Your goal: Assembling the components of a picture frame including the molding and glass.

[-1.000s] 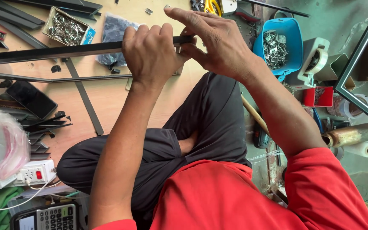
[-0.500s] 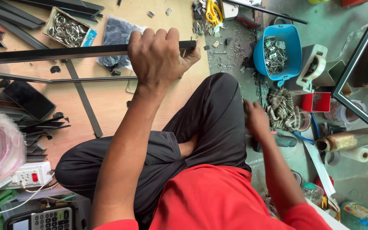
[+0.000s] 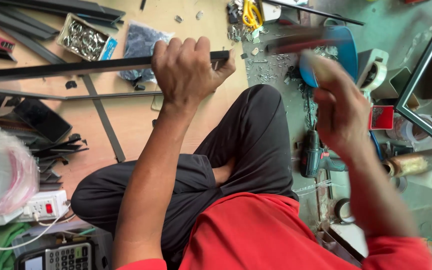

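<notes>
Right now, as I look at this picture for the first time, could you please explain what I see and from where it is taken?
The picture comes from a camera worn on a person's head, looking down, so you see their own arms, red shirt and crossed legs in dark trousers. There is no machine, only two bare hands. The left hand grips a long black metal bar over the wooden floor. The right hand is blurred; it seems to hold a tool with a dark handle, but I cannot tell which kind. Around them lie a box of metal rings, a blue tub, a drill, a power strip and a calculator.
</notes>
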